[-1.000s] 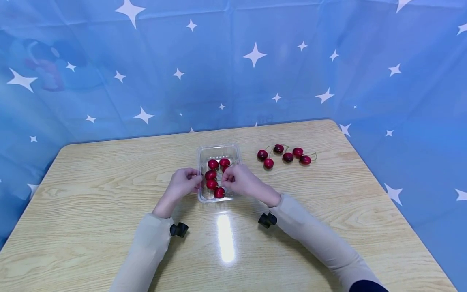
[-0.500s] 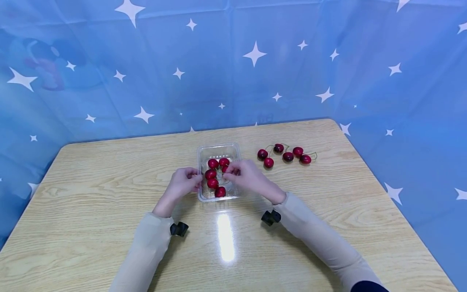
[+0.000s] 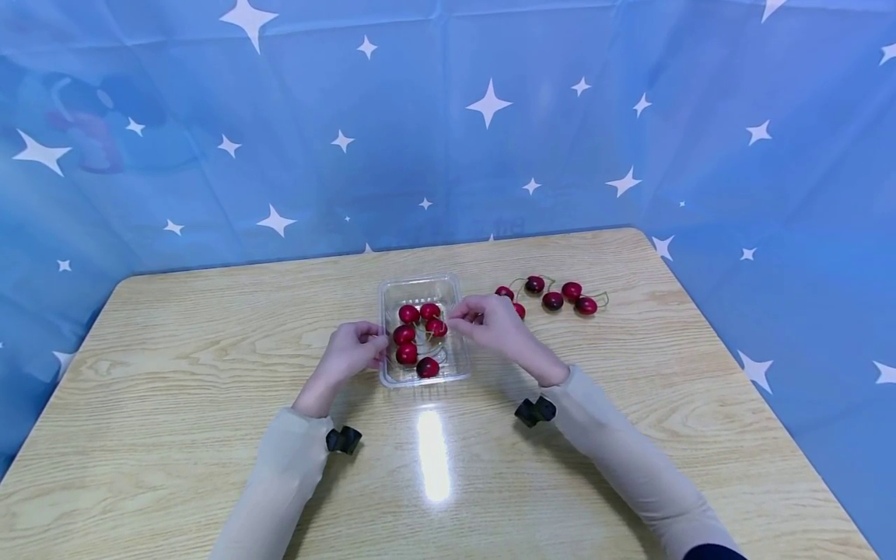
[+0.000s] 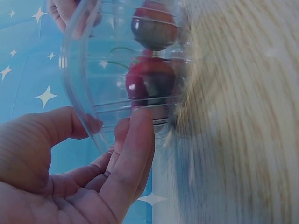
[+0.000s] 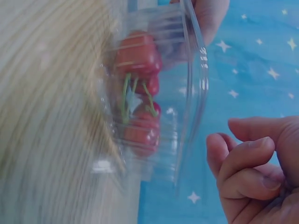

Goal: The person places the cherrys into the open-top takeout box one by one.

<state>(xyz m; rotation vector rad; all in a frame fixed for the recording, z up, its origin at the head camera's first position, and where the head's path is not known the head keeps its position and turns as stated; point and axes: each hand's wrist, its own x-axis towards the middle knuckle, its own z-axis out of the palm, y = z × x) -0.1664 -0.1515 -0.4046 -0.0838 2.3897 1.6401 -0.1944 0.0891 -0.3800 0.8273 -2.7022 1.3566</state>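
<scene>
A clear plastic fruit box [image 3: 458, 359] stands on the table with several red cherries [image 3: 404, 334] inside, some with green stems [image 5: 125, 98]. My left hand [image 3: 350, 348] grips the box's left wall; in the left wrist view its thumb is at the rim [image 4: 70, 74] and its fingers [image 4: 135, 149] press the outside of the wall. Just over the right rim is my right hand [image 3: 495, 325], fingers loosely bent. The right wrist view shows a gap between its thumb [image 5: 247, 128] and index finger, holding nothing, apart from the box.
More dark red cherries [image 3: 553, 301] with stems lie on the wooden table [image 3: 210, 350] to the right of the box, partly hidden behind the right hand. A blue curtain with white stars [image 3: 420, 117] hangs behind the table.
My right hand has moved out of the box, to the right and toward the loose cherries. Cherries at the box's right middle and front have come into fuller view. The left hand stays put.
</scene>
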